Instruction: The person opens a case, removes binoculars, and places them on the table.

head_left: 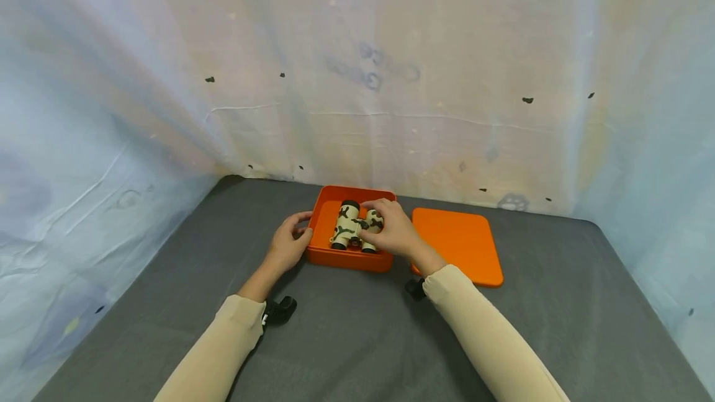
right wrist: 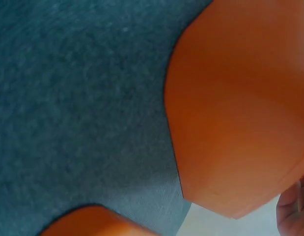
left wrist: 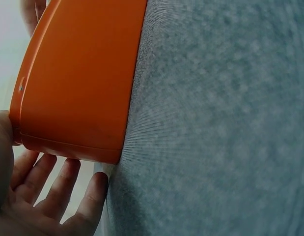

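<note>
Toy binoculars [head_left: 345, 227] in cream with dark camouflage patches lie in an open orange box [head_left: 349, 258]. My right hand [head_left: 393, 228] reaches over the box's right wall and grips the right barrel between thumb and fingers. In the right wrist view only part of that hand [right wrist: 293, 209] shows past the box wall [right wrist: 235, 113], and the binoculars are hidden. At the box's left side my left hand [head_left: 287, 245] holds the wall. The left wrist view has its thumb at the rim and the fingers [left wrist: 63, 184] against the outside of the box [left wrist: 83, 83].
An orange lid [head_left: 458, 244] lies flat to the right of the box, close to my right forearm. Grey cloth [head_left: 346, 334] covers the table. Behind the table and at both sides hangs a pale patterned curtain [head_left: 436, 61].
</note>
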Tool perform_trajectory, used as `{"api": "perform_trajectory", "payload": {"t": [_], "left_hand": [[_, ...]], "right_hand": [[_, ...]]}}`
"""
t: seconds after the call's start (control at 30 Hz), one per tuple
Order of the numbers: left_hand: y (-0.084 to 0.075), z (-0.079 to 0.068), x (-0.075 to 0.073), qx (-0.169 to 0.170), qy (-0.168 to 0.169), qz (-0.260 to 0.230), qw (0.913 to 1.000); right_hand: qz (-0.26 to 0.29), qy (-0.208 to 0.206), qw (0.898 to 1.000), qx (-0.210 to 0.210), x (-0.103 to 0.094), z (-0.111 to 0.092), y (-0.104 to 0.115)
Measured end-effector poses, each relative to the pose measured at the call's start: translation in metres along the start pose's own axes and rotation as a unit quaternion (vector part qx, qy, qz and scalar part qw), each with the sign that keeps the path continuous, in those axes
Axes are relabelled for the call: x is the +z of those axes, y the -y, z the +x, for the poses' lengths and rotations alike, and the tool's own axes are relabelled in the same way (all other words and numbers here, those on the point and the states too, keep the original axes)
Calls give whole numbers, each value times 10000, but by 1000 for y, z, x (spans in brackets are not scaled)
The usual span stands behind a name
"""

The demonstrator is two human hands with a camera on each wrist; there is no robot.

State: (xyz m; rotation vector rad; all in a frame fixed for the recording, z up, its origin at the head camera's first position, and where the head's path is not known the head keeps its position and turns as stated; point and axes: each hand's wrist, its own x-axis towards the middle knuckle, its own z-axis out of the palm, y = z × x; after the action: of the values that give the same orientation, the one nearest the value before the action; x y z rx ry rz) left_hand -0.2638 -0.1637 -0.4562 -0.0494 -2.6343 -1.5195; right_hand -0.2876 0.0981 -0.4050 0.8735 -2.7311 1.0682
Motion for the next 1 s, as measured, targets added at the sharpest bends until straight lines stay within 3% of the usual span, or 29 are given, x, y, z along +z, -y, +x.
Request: {"api": "perform_trajectory", "payload": {"t": [0.23, 0.6, 1.0], "left_hand": [[0, 0, -1, -41, -20, -28, 10000], [0, 0, 0, 56, -34, 78, 9999], [3, -2, 2, 96, -69, 27, 9999]], "right_hand": [[-477, 138, 9987, 117, 8, 7, 4], [-1546, 347, 9873, 92, 18, 14, -1], [-1744, 432, 9833, 285, 24, 15, -5]]}}
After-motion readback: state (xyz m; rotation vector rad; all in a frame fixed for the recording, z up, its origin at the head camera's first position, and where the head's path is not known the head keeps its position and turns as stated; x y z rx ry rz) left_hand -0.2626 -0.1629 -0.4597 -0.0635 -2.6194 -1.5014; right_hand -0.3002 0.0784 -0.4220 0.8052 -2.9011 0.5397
